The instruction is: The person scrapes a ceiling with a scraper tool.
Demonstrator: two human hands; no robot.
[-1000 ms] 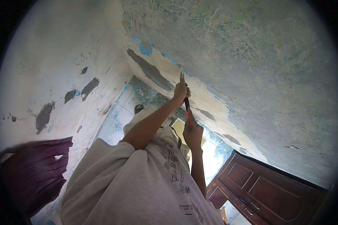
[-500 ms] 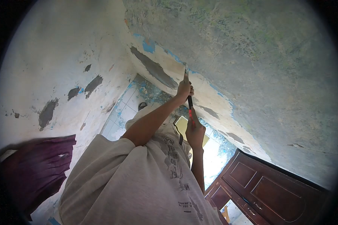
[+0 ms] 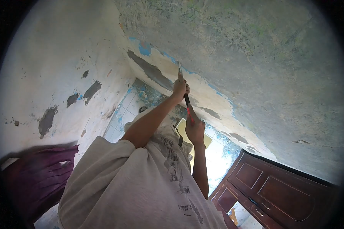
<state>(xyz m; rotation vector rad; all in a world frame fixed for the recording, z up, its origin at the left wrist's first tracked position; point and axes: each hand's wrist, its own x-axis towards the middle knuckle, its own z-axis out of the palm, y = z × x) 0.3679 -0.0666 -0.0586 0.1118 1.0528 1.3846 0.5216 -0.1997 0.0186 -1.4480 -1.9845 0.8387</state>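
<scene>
Black and red, the long handle of a scraper [image 3: 187, 100] runs up towards twelve o'clock, both my hands closed round it: left hand [image 3: 180, 91] near the blade, right hand [image 3: 195, 131] lower, their fingers partly hidden. Its thin tip meets the peeling paint edge on the wall [image 3: 252, 76], though I can't tell how firmly. My forearm partly hides a foot [image 3: 142, 109]; dark edges crop the purple cloth [image 3: 46, 175] at eight and cupboard [image 3: 281, 194] at four.
</scene>
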